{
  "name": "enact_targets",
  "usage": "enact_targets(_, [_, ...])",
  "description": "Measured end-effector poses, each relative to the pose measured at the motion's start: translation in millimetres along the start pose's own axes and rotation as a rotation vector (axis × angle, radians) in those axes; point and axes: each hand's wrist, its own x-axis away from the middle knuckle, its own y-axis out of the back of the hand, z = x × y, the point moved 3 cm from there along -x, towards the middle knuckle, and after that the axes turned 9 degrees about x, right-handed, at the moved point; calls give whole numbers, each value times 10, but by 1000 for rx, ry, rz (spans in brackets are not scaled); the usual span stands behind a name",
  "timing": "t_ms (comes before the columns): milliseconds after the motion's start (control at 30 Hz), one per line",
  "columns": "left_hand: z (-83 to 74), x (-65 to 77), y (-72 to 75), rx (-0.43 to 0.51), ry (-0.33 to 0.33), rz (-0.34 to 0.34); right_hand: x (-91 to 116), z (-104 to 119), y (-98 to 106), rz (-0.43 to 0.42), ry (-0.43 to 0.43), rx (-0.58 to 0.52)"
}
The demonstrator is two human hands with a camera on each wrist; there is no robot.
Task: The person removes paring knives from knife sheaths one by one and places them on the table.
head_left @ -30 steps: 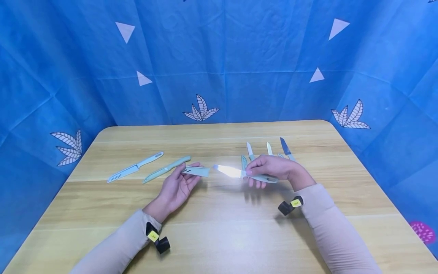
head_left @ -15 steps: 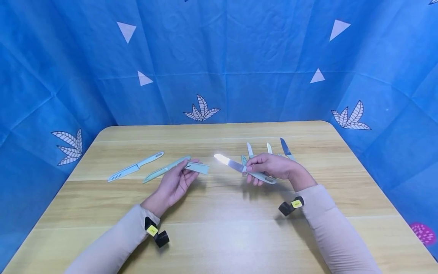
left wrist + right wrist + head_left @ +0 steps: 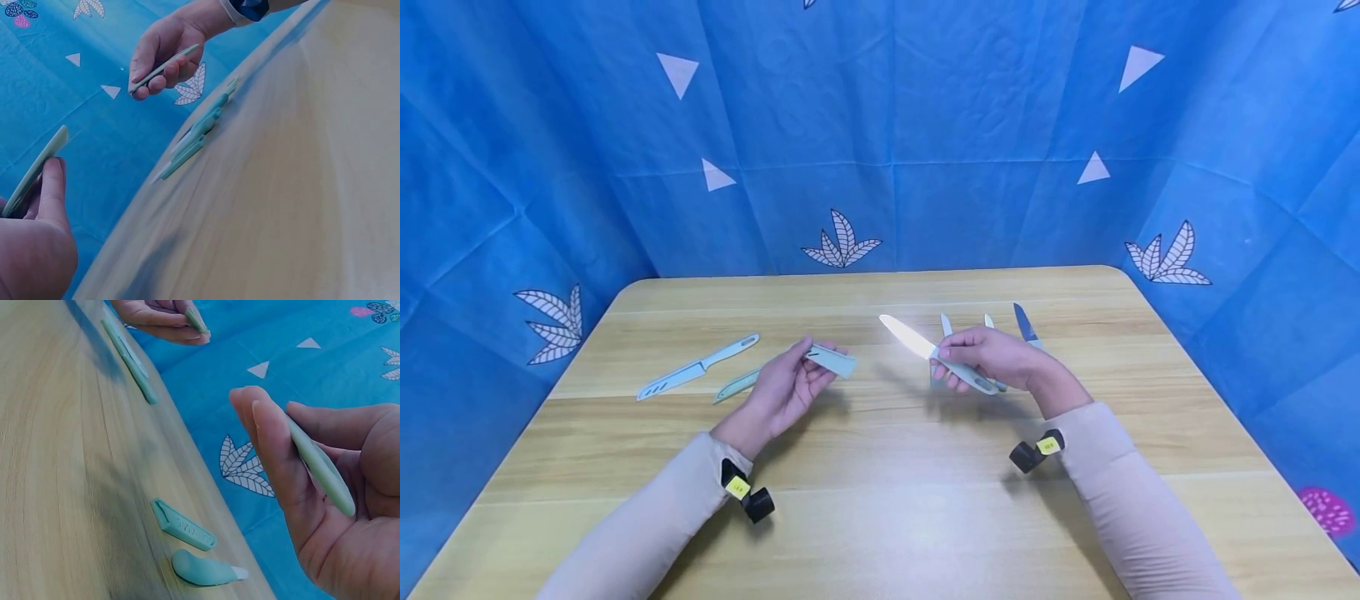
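Note:
My left hand (image 3: 784, 390) pinches a pale green knife sheath (image 3: 832, 361) above the table, its open end facing right. In the left wrist view the sheath (image 3: 39, 165) stands up past the fingertips. Across from it, my right hand (image 3: 992, 358) grips a knife (image 3: 908, 336) by its light green handle. The bare blade shines and points up and to the left, apart from the sheath. From the right wrist, the handle (image 3: 322, 469) shows between thumb and fingers, while the blade is hidden.
On the left of the wooden table (image 3: 880, 508) lies a light blue sheathed knife (image 3: 700, 365). A green sheathed knife (image 3: 736, 387) is partly behind my left hand. Beyond my right hand are several bare knives, one dark-bladed (image 3: 1024, 322), and a loose sheath (image 3: 182, 525). Blue cloth (image 3: 880, 125) hangs behind.
The knife in my right hand has swung so its tip points further away from me and off the sheath. My left hand has tilted the sheath, its open end now angling toward me.

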Motion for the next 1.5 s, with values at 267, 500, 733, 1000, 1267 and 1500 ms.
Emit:
enact_targets(267, [-16,-77,-10,-154,17,-56,-11,36,-10,-19,-5,-53])
enact_targets(500, [-60,-99,-35,-196,41,-41,-28,59,-24,-36,-18,-14])
enact_targets(733, [-123,-137,-77,-195,48,23,-65,80,-33,-38,-30,42])
enact_targets(1000, [-165,-225,-57,-265,35,-1,-117,91,-46,-51,-43,62])
enact_targets(1267, [-205,-301,-42,-321,36,-34,-171,107,-85,-65,-48,67])
enact_targets(1500, [-215,-381,-63,-383,38,-52,-237,123,-94,-107,-45,56])
